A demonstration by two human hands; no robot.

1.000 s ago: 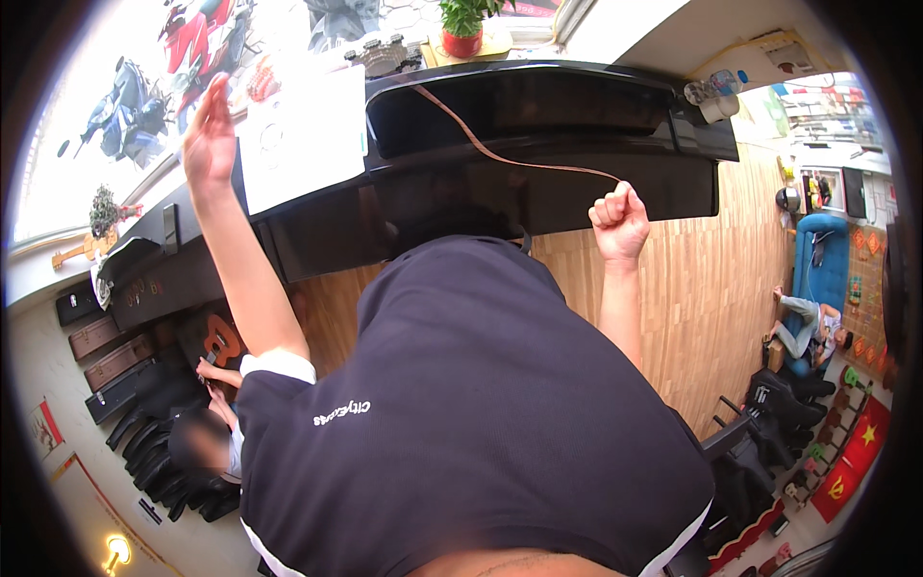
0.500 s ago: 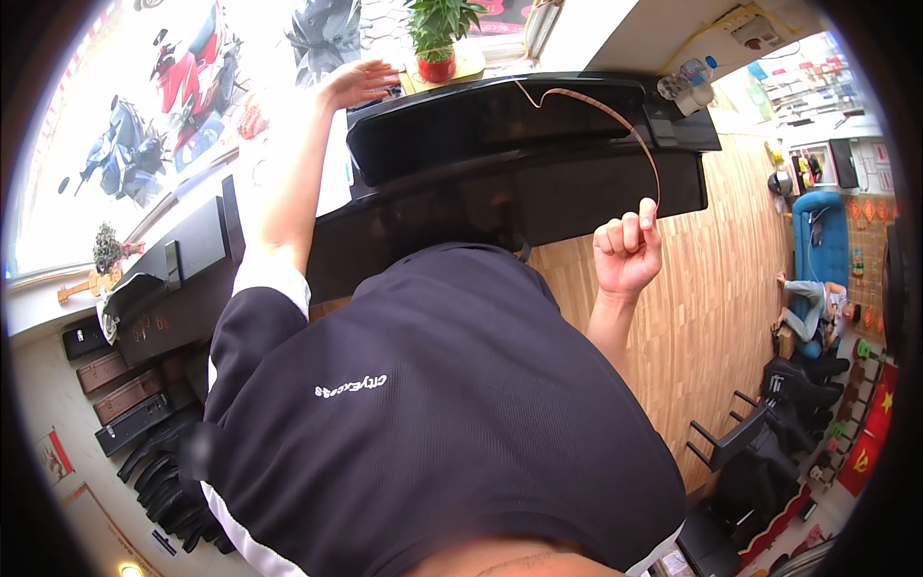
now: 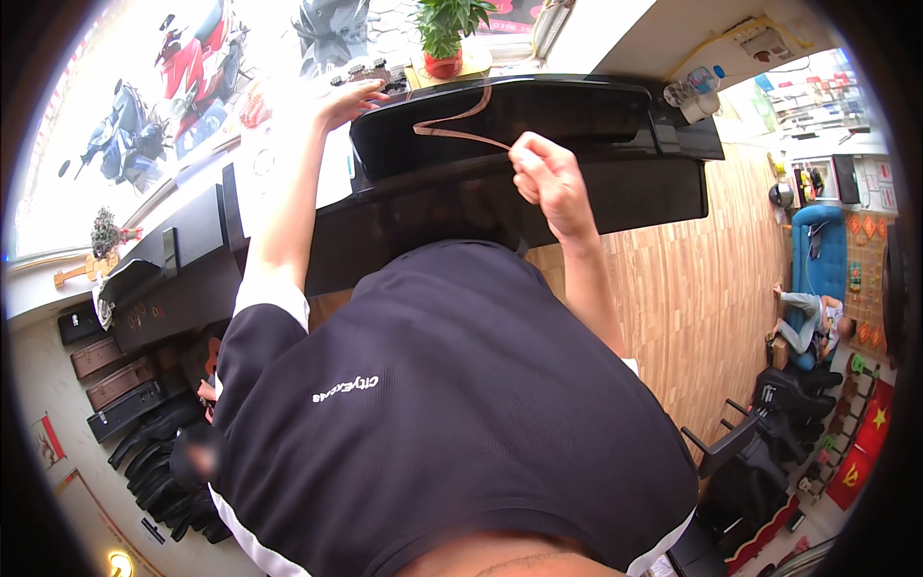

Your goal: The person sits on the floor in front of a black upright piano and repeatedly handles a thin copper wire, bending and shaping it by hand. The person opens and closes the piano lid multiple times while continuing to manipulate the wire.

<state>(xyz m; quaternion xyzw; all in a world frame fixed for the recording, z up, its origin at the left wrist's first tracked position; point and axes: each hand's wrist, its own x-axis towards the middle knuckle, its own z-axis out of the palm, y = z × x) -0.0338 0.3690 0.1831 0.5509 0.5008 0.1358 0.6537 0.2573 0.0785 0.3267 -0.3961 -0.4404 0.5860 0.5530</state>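
Observation:
A glossy black piano (image 3: 615, 125) stands in front of me, seen past my black T-shirt. My left hand (image 3: 348, 98) reaches up with its fingers apart and rests on the piano's top left corner, holding nothing. My right hand (image 3: 546, 178) is closed in a fist over the piano's front edge. It grips one end of a thin reddish-brown strip (image 3: 460, 123). The strip bends in a zigzag across the black lid between my two hands.
A potted plant (image 3: 444, 34) and a plastic bottle (image 3: 687, 88) stand beyond the piano. Motorbikes (image 3: 187, 72) show through the window at the left. A person sits on a blue sofa (image 3: 822, 279) at the right, by black chairs (image 3: 760, 442). Dark instrument cases (image 3: 120, 385) line the left wall.
My left hand has swung right, from the window to the piano's corner. My right hand has risen from beside the piano to its front edge, bringing the strip onto the lid.

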